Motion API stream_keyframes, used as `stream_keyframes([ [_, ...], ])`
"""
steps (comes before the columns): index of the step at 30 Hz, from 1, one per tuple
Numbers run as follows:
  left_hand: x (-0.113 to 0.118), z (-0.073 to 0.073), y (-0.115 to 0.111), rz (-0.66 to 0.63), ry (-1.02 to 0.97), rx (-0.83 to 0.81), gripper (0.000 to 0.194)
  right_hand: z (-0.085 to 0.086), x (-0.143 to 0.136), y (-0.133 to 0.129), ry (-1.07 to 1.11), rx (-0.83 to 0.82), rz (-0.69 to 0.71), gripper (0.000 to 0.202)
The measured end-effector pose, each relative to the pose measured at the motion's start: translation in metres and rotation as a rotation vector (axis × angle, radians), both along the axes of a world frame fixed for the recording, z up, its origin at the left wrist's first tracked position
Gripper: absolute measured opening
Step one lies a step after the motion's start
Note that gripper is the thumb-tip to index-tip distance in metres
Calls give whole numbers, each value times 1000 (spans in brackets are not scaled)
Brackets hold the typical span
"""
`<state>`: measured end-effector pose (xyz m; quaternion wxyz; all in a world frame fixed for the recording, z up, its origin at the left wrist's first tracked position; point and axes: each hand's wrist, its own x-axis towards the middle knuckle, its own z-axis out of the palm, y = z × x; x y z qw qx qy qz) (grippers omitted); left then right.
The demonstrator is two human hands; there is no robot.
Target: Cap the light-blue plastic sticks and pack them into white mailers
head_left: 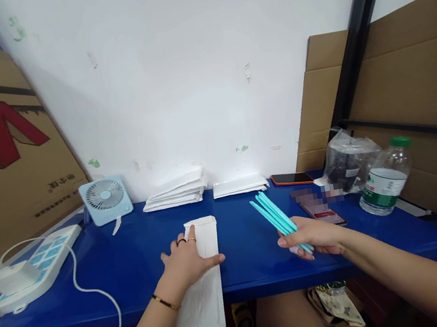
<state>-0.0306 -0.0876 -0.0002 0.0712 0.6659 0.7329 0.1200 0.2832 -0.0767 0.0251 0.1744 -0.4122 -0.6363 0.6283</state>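
Note:
My left hand (187, 262) lies with spread fingers on a long white paper envelope (210, 306). The envelope's near end hangs past the front edge of the blue table (244, 260). Rings and a bracelet are on that hand and wrist. Held in my right hand (313, 234) is a bundle of several slim turquoise sticks (272, 213), their far ends fanned slightly up and to the left. Exactly what kind of sticks they are, I cannot tell. The sticks are apart from the envelope, to its right.
Along the wall lie a stack of white envelopes (176, 189) and a smaller pile (240, 185). A light blue fan (106, 199) and a power strip (46, 267) with a white cable stand left. To the right are phones (292, 179), a bagged dark item (346, 166) and a bottle (386, 179).

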Motion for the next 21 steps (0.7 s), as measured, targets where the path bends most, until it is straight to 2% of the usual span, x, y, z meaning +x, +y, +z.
stream_keyframes([
  [1,5,2,-1,23,26,-58,110,0,-1,0,-50,46,14,35],
  [3,11,7,-2,-22,45,-138,110,1,-2,2,-165,146,37,35],
  [6,8,17,0,-240,36,-178,104,7,-4,3,-316,279,66,31],
  [8,2,21,3,-404,6,-216,107,12,-4,5,-383,349,92,29],
  [10,-6,21,8,-496,1,-227,115,16,-6,6,-429,403,113,28],
  [13,-12,15,17,-497,40,-224,128,20,-14,8,-467,450,133,29],
  [15,-13,11,24,-490,38,-220,129,21,-25,11,-479,473,155,29],
  [18,-10,11,33,-526,40,-144,117,21,-46,19,-522,509,223,27],
  [21,-6,17,35,-580,86,-48,80,16,-61,28,-686,663,251,28],
])
